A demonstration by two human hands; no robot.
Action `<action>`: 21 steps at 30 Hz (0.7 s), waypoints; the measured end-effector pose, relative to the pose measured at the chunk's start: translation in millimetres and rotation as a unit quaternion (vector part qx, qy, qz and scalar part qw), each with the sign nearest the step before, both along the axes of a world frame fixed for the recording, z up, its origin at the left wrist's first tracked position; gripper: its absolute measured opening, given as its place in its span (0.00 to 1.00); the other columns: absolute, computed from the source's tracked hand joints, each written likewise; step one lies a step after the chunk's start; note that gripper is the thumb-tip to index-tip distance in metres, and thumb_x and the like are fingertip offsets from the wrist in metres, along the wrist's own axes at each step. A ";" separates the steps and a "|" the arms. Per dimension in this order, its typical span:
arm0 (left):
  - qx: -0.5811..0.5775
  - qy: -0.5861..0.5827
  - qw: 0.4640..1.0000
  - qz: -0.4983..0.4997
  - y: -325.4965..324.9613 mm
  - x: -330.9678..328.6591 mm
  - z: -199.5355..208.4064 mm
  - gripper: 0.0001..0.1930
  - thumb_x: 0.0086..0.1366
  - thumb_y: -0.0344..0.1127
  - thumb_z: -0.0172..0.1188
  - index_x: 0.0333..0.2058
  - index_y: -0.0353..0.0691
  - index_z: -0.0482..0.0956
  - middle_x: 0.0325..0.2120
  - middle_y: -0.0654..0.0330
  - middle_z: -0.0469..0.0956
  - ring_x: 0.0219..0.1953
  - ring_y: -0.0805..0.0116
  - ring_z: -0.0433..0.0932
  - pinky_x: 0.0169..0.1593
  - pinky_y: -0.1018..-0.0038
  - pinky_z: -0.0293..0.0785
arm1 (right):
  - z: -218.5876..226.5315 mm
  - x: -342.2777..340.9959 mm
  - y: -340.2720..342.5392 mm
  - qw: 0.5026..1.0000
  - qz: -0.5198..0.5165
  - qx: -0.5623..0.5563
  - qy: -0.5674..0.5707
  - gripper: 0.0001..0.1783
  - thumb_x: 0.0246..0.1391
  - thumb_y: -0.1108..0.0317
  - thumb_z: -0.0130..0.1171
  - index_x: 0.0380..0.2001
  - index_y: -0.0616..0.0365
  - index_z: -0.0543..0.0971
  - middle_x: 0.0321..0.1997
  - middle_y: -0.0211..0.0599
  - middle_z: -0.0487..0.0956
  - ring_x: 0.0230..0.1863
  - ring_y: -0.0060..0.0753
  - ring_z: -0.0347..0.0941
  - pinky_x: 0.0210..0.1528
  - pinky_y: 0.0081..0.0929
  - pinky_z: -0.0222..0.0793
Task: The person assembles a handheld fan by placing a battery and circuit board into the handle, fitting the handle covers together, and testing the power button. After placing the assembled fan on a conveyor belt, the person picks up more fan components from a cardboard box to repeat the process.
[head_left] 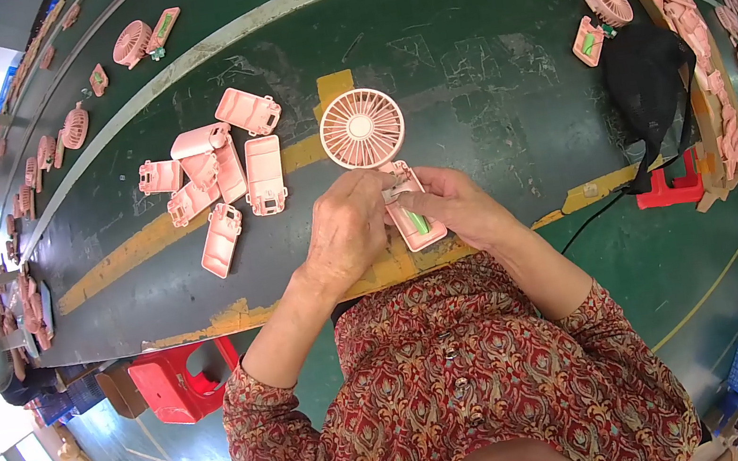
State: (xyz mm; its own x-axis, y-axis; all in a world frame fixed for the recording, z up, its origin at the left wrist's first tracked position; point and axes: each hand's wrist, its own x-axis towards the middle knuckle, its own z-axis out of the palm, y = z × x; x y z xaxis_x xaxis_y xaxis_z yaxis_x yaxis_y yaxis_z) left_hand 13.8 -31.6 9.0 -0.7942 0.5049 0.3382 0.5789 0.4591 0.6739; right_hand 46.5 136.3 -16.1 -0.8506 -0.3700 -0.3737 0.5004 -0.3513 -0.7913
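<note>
A pink handheld fan lies on the green table in front of me, its round grille (361,128) pointing away from my body. Its open handle shell (428,237) holds a green battery (418,221). My left hand (348,219) is closed on the handle's left side near the neck. From the right, my right hand (466,206) grips the same handle, thumb pressed over its inside. What lies under the fingertips is too small to make out. To the left sits a loose group of pink handle covers (264,172), some stacked.
A metal rail (277,1) curves along the table's far side; more fans (133,42) lie beyond it. At right are another opened fan (608,2), a black cloth bag (648,84) and a cardboard box (693,67) of pink parts. Red stools (172,384) stand below the table.
</note>
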 end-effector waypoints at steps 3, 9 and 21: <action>-0.042 -0.004 0.999 -0.004 3.1 -1.4 6.9 0.11 0.48 0.16 0.52 0.32 0.32 0.74 0.28 0.50 0.76 0.32 0.51 0.76 0.36 0.64 0.73 | 1.1 0.0 1.0 1.000 -0.005 -0.002 -0.003 0.14 0.58 0.69 0.51 0.45 0.64 0.72 0.39 0.34 0.78 0.37 0.18 0.74 0.37 0.17 0.71; 0.006 0.025 1.000 0.004 2.9 -2.3 3.4 0.11 0.48 0.16 0.54 0.32 0.33 0.74 0.27 0.51 0.76 0.31 0.51 0.76 0.34 0.66 0.73 | -3.1 -1.5 2.2 1.000 -0.003 0.007 -0.012 0.15 0.58 0.68 0.53 0.45 0.65 0.71 0.39 0.34 0.78 0.37 0.19 0.74 0.38 0.18 0.71; 0.019 -0.035 0.999 0.037 -8.6 7.8 2.2 0.08 0.52 0.17 0.56 0.32 0.33 0.75 0.30 0.52 0.76 0.32 0.56 0.77 0.36 0.71 0.73 | 3.2 0.1 0.0 0.999 -0.015 -0.028 -0.032 0.16 0.58 0.68 0.50 0.47 0.64 0.71 0.41 0.36 0.77 0.40 0.22 0.75 0.41 0.21 0.72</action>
